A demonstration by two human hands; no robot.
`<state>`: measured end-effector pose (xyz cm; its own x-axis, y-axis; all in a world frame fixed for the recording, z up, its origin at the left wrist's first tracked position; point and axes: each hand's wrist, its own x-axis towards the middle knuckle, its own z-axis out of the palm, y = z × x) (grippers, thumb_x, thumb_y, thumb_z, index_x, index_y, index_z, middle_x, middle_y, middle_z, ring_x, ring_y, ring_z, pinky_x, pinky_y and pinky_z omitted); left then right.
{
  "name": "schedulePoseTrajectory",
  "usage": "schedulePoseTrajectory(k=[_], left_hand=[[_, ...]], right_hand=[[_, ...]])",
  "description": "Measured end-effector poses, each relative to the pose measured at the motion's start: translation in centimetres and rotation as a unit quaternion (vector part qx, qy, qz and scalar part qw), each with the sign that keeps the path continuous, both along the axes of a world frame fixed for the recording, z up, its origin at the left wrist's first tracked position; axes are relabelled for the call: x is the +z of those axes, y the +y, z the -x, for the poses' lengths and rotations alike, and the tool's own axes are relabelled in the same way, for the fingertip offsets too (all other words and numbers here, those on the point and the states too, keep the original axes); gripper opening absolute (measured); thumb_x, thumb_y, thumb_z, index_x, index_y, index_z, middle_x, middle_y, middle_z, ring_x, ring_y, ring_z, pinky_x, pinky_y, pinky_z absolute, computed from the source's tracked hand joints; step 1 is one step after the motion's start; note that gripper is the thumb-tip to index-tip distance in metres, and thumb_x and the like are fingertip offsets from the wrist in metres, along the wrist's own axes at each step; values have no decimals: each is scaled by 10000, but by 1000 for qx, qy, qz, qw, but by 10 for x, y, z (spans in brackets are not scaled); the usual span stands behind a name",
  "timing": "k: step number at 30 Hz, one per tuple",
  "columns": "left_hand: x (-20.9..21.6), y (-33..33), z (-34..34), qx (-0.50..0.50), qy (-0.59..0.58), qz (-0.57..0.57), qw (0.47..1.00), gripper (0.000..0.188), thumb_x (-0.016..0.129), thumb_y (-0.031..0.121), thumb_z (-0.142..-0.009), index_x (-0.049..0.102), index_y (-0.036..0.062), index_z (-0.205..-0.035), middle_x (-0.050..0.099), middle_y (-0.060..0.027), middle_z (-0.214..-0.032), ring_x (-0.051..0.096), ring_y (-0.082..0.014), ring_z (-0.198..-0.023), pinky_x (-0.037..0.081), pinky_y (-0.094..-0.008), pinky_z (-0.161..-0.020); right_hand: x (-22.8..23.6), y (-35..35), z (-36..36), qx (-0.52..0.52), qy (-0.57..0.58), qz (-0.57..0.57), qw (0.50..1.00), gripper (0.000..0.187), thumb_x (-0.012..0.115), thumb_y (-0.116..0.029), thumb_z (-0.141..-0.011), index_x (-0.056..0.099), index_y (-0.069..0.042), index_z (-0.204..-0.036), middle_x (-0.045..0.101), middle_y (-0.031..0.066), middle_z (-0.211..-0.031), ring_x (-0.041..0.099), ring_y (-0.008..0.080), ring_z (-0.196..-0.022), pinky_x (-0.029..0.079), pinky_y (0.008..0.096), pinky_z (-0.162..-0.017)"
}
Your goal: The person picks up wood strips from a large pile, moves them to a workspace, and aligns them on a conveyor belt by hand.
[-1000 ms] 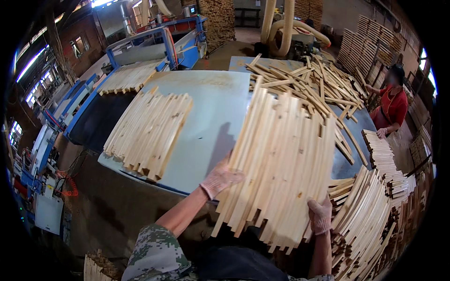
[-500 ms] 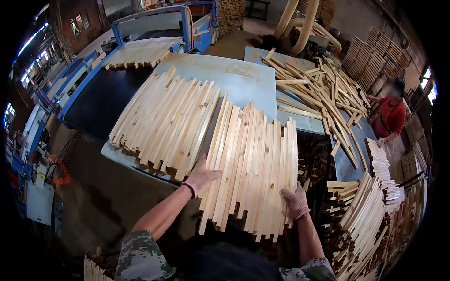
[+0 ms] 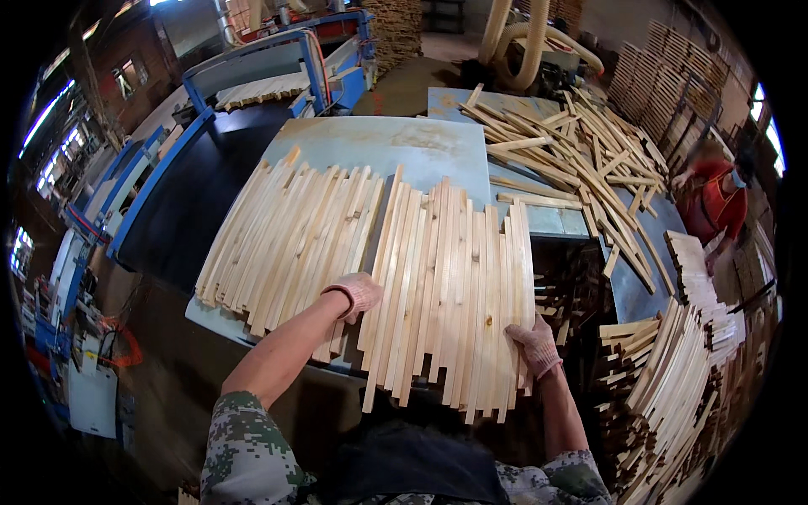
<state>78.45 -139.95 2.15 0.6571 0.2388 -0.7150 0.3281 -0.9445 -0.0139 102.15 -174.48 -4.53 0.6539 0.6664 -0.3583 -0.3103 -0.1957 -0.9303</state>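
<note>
A row of pale wooden strips (image 3: 446, 286) lies side by side before me, its near ends uneven and jutting past the table edge. At its left side my left hand (image 3: 360, 295), in a pinkish knit glove, is closed with curled fingers against the outer strip; its fingertips are hidden. My right hand (image 3: 536, 345), gloved alike, grips the right side, thumb on top and fingers out of sight beneath. Left of a narrow dark gap, a second row of strips (image 3: 290, 244) rests on the pale metal table (image 3: 387, 139).
A black conveyor belt (image 3: 189, 189) leads to a blue-framed machine (image 3: 316, 71). Loose strips (image 3: 572, 156) heap on a table at the right. Stacked strips (image 3: 665, 387) stand near my right arm. A co-worker in red (image 3: 711, 202) is beyond, and a ducting hose (image 3: 534, 55) stands behind.
My left hand has shifted from thumb-over-top to curled against the row's left side. Strips on the belt have moved farther into the machine. The co-worker has leaned over.
</note>
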Motion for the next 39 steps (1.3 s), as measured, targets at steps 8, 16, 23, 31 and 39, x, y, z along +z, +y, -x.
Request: schedulePoseTrajectory(k=[8,16,23,31,39], left_hand=[[-13,63,62,398,-256,-36,880,414,628,375,-923,787,-2,-984,752,-278,-1022,729,-456,-998,575,-497,-921],[-56,215,231,534,-265,-331,731,847,606,585,-947,404,100,-1612,484,-217,-1596,473,-397,-1462,375,-526,-1198],[-68,255,271,616,-235,-260,706,855,511,644,-980,360,150,-1661,471,-199,-1599,447,-379,-1476,361,-516,-1211],[-79,245,295,612,-262,-269,696,796,526,640,-967,436,207,-1629,565,-206,-1466,540,-391,-1358,413,-491,-1169],[-93,219,299,574,-232,-311,721,813,488,696,-1011,384,192,-1640,538,-171,-1473,511,-371,-1378,431,-496,-1147]], right_hand=[[25,24,13,6,1,44,999,631,763,8,-846,509,67,-1420,710,156,-1223,717,228,-1014,595,360,-944],[10,36,21,-12,4,10,1000,635,746,-17,-825,543,58,-1422,718,114,-1175,706,195,-992,583,332,-904],[20,53,34,6,-47,64,997,698,765,-104,-817,510,58,-1446,706,126,-1235,700,206,-1055,570,359,-968],[1,76,36,40,-80,115,989,638,736,-145,-848,528,57,-1416,712,118,-1208,701,208,-986,583,362,-903],[-17,77,35,60,-66,57,994,628,701,-127,-855,511,75,-1418,711,155,-1171,711,235,-942,607,377,-844]])
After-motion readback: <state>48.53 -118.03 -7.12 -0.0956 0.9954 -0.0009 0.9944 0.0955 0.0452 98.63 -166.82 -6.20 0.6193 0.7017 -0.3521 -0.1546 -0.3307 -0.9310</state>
